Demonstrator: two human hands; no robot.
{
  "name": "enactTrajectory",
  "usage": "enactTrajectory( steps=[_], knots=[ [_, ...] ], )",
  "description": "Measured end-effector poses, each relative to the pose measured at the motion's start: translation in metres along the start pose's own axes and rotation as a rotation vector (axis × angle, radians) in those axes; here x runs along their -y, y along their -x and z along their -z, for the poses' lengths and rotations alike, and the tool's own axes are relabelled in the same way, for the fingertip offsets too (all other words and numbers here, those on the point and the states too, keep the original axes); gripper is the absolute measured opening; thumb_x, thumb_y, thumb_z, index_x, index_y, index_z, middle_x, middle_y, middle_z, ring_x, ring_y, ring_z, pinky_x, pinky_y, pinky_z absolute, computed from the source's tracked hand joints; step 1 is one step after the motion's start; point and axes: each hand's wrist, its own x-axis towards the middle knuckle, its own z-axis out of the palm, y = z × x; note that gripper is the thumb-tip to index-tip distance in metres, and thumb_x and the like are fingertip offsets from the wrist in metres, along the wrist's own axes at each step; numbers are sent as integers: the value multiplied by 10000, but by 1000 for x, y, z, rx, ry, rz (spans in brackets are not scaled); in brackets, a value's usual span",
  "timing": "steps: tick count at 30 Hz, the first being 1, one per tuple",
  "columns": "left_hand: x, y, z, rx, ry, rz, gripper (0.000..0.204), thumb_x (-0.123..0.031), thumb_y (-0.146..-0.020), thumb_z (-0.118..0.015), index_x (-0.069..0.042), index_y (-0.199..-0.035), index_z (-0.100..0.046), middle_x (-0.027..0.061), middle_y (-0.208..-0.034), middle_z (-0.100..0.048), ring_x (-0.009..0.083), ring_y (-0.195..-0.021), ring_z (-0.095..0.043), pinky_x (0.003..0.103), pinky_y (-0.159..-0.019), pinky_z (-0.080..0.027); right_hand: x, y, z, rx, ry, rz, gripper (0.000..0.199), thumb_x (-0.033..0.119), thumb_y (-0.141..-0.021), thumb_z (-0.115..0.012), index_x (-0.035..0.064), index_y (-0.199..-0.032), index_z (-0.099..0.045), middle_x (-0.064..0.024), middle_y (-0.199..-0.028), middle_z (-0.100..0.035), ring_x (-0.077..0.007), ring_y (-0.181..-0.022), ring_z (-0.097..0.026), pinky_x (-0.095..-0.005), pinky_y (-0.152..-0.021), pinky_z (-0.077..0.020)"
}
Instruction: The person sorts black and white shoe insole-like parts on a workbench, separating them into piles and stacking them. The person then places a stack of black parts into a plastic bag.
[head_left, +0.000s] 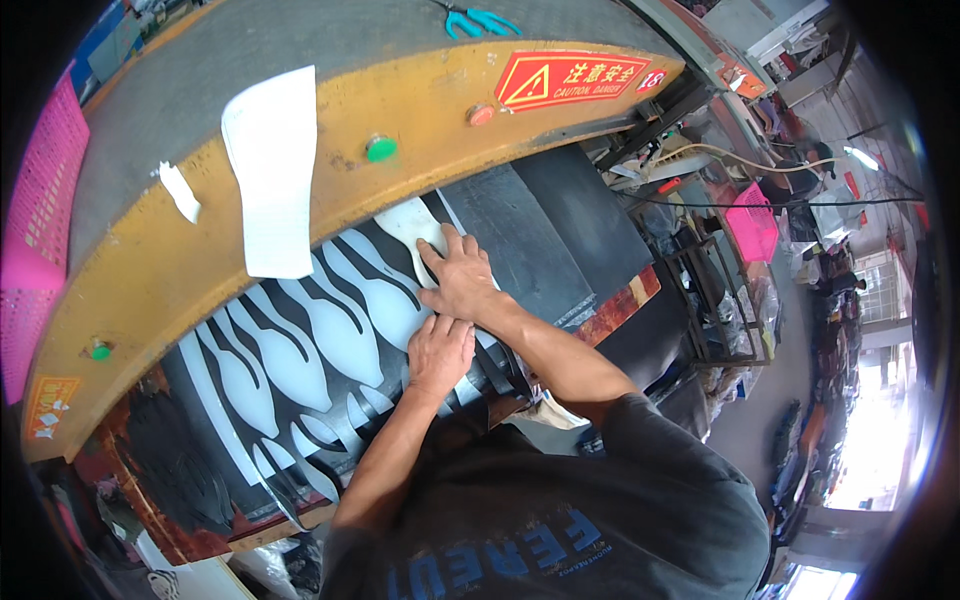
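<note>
My right hand point(460, 275) reaches in under the press beam, its fingers spread over a pale, rounded shape point(405, 218) with a narrow stem, perhaps a cutting die or template. Just below it, close to the right wrist, my left hand point(438, 355) has its fingers curled and pressed together; what they hold, if anything, is hidden. Both hands are over a black sheet point(300, 345) with several leaf-shaped openings, through which a white surface point(340, 340) shows. Loose black strips hang at the sheet's near edge.
A yellow press beam point(420, 110) with green buttons point(380, 149) and a red one crosses above the work. A white paper point(275, 170) hangs on it. Teal-handled pliers point(480, 22) lie on top. Pink baskets point(750, 222) stand at both sides; dark boards point(530, 230) lie right.
</note>
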Motion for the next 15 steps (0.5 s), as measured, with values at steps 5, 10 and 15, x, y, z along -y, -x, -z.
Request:
enactTrajectory(
  steps=[5, 10, 15],
  knots=[
    [-30, 48, -19, 64, -7, 34, 220, -275, -880, -792, -126, -1018, -706, 34, -978, -639, 260, -921, -639, 409, -734, -557, -46, 18, 59, 176, -398, 105, 876, 389, -723, -844, 106, -1523, -629, -314, -1504, -515, -471, -1304, -605, -435, -1131, -508],
    [-49, 48, -3, 62, 35, 54, 385, -424, -815, -869, -123, -1002, -717, 43, -958, -667, 282, -916, -658, 424, -744, -551, -79, -5, 83, 330, -1265, -204, 470, 357, -810, -818, 44, -1161, -813, -91, -982, -772, -182, -811, -715, -342, -717, -604],
    [-74, -2, 32, 183, 217, 260, 605, -591, -812, -877, -20, -912, -703, 139, -758, -728, 367, -704, -724, 464, -640, -566, -80, 25, 43, 274, -1534, -269, 611, 319, -903, -741, 30, -1439, -691, -115, -1180, -751, -178, -953, -718, -332, -838, -618]
  ],
)
